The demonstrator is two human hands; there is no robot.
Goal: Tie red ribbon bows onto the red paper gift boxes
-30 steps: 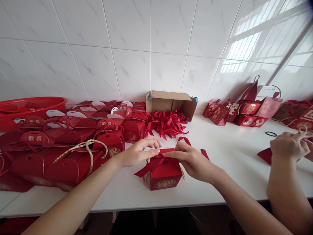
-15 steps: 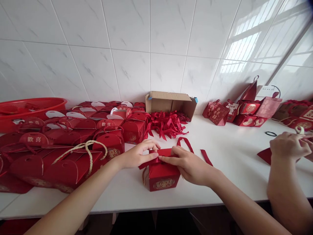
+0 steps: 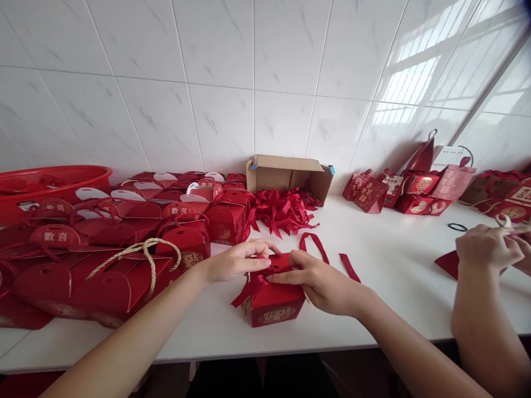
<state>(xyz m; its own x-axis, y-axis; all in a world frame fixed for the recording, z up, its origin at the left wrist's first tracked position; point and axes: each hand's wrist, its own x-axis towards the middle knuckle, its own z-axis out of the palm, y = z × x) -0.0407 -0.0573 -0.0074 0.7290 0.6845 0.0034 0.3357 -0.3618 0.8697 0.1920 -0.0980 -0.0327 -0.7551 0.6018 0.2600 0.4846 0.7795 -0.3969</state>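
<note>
A small red gift box [image 3: 277,310] with a gold emblem on its front stands on the white table before me. Across its top lies a satin red ribbon [image 3: 254,286], one tail hanging over the left side. My left hand [image 3: 236,263] is at the top left of the box, thumb and fingers closed on the ribbon. From the right, my right hand [image 3: 326,281] reaches over the top, its index finger and thumb pinching the ribbon near the middle. My fingers partly hide where the ribbon crosses. Cord shows at the box's sides.
Many red boxes [image 3: 124,265] crowd the left, one with a gold cord [image 3: 150,260]. Behind lies a heap of ribbons [image 3: 286,210] spilling from a cardboard box [image 3: 290,164]. Loose ribbon pieces [image 3: 349,267] lie right. A co-worker's hands [image 3: 489,249] work at far right.
The ribbon's left tail now hangs lower and further out over the box's left side. My fingers have shifted slightly on top, and the box front is tilted a little differently.
</note>
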